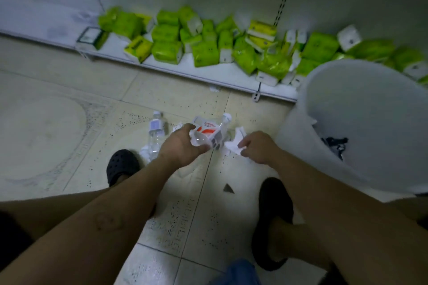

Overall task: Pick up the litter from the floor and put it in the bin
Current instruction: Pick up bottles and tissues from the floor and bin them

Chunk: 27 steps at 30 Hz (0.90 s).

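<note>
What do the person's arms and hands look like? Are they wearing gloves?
No gloves. The left hand and right hand are bare, and both forearms are bare too, with no sleeves, watch or rings showing. The left forearm has a faint round mark.

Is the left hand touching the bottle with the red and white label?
Touching. The head view shows the left hand wrapped around the base of the red-labelled bottle, thumb and fingers on it.
</note>
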Available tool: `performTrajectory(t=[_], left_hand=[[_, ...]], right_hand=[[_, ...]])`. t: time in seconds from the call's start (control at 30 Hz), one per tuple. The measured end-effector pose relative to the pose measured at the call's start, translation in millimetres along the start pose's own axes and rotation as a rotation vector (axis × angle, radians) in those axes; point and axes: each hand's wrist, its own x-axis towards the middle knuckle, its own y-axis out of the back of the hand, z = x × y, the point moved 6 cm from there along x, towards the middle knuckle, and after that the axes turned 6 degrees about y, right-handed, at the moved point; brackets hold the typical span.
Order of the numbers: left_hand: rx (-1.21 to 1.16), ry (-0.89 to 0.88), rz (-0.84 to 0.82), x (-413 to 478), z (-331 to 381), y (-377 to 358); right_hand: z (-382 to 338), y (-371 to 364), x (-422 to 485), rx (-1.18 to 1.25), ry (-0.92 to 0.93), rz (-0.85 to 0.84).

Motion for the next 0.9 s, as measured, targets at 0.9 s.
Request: performTrajectory(t=[0.9], left_hand=[[-0.087, -0.396, 0.133, -44, 318, -72]], right_hand=[[208, 213, -168, 0.449, -0.322, 0.664]])
